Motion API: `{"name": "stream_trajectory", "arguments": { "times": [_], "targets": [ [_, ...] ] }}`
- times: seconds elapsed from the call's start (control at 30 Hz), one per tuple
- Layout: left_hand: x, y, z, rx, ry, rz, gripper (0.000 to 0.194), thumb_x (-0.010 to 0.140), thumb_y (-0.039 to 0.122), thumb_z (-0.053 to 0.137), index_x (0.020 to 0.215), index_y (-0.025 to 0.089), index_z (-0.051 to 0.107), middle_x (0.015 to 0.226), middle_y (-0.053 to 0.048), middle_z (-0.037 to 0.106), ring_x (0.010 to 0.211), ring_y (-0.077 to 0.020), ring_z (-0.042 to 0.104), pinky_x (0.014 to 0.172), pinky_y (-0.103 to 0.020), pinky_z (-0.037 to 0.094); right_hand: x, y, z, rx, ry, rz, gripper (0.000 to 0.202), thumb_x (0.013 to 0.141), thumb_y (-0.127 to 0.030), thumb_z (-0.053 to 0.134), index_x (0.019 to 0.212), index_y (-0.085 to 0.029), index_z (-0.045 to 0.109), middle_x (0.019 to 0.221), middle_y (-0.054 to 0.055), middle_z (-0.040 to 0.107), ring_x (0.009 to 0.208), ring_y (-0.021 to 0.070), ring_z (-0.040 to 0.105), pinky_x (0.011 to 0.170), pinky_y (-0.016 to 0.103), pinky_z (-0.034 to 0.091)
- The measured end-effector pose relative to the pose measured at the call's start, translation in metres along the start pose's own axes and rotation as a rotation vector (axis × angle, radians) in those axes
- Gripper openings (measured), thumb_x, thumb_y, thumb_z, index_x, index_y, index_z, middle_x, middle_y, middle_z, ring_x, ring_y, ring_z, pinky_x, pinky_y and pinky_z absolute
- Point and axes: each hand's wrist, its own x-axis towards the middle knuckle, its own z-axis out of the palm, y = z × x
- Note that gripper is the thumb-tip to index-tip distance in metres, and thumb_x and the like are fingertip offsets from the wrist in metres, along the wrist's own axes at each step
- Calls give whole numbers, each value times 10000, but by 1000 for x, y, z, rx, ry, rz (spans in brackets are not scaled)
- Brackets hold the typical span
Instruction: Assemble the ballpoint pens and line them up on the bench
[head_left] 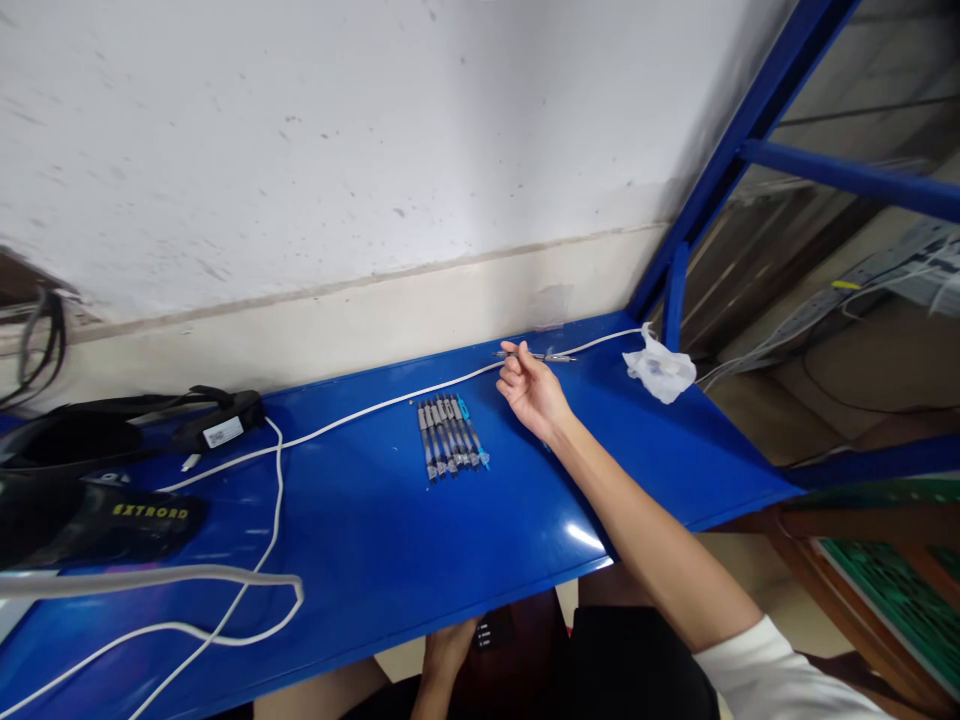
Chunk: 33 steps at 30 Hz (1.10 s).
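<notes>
Lying in a neat row, about seven pens [443, 412] are set side by side near the middle of the blue surface [352, 530]. The row is ended on its right by a bright blue pen [463, 408]. One grey pen [559, 358] is held in the curled fingers of the right hand [529, 388], past the row and close to the wall [420, 325], so it is not in the row yet. The row looks tidy, so that part seems to be done, but how much is left cannot be told. A small light-blue thing [546, 447] is mostly hidden by the right arm. The left hand [450, 645] is seen low down, by the near edge, and its fingers are partly hidden, so whether anything is held there cannot be told. Crumpled white plastic [664, 375] is seen farther right.
</notes>
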Motion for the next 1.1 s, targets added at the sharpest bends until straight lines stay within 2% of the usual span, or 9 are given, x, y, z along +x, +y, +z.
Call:
{"name": "stream_trajectory", "arguments": {
  "times": [0.1, 0.27, 0.47, 0.6, 0.7, 0.8, 0.9, 1.0, 1.1],
  "targets": [
    [1, -7, 1, -38, 6, 55, 422, 750, 416, 733, 1134, 267, 827, 1233, -85, 819, 1405, -413, 616, 1251, -532, 419, 1, 3, -2, -63, -5, -5, 269, 1025, -480, 722, 1110, -225, 739, 734, -52, 624, 556, 79, 531, 487, 189, 441],
    [3, -23, 8, -65, 43, 100, 451, 868, 469, 596, 1176, 217, 808, 1342, -126, 771, 1421, -381, 606, 1270, -496, 399, 4, 9, -5, -170, 53, -77, 395, 924, -626, 790, 969, -236, 755, 960, 16, 759, 854, 143, 727, 716, 235, 591],
    [-4, -29, 27, 79, -84, 3, 787, 796, 644, 659, 1394, 134, 684, 1454, -193, 696, 1403, -422, 606, 1154, -461, 492, 3, 13, -1, -237, 41, -203, 384, 904, -604, 820, 994, -232, 782, 1090, 46, 809, 1026, 170, 762, 886, 251, 600],
    [-16, -23, 35, 219, -62, -40, 767, 771, 537, 704, 1420, 133, 648, 1467, -188, 680, 1427, -404, 584, 1149, -450, 486, 3, 12, -2, -263, 33, -231, 315, 920, -549, 818, 968, -239, 787, 1112, 45, 813, 1187, 210, 741, 1099, 330, 544],
    [-22, -15, 37, 289, -38, -41, 731, 770, 491, 715, 1415, 157, 642, 1459, -162, 685, 1425, -383, 586, 1161, -434, 472, 5, 11, -4, -269, 40, -210, 373, 967, -596, 735, 945, -227, 790, 1074, 68, 818, 1221, 235, 732, 1166, 374, 504],
    [-22, -8, 36, 352, -76, -82, 671, 786, 455, 705, 1387, 160, 660, 1456, -159, 689, 1426, -388, 583, 1166, -436, 461, 6, 11, -7, -249, 48, -181, 457, 1006, -643, 645, 950, -213, 791, 1082, 89, 813, 1212, 240, 733, 1126, 360, 531],
    [-22, -4, 32, 306, -92, -66, 632, 802, 480, 691, 1360, 183, 683, 1437, -143, 709, 1417, -378, 596, 1174, -428, 460, 6, 10, -8, -209, 61, -157, 507, 1038, -663, 559, 999, -214, 790, 1078, 83, 806, 1045, 213, 766, 942, 315, 606],
    [-22, -3, 24, 213, -14, -44, 655, 830, 562, 643, 1331, 145, 702, 1434, -195, 705, 1411, -419, 597, 1180, -476, 463, 6, 9, -8, -174, 58, -132, 500, 1054, -647, 527, 1052, -218, 784, 1023, 73, 803, 885, 187, 756, 776, 281, 618],
    [-25, -2, 14, 112, 113, 50, 613, 874, 575, 568, 1254, 128, 743, 1415, -229, 704, 1416, -444, 589, 1182, -502, 472, 5, 8, -5, -166, 40, -110, 482, 1055, -637, 531, 1110, -220, 766, 1062, 89, 805, 910, 196, 752, 755, 283, 616]
  ]
}}
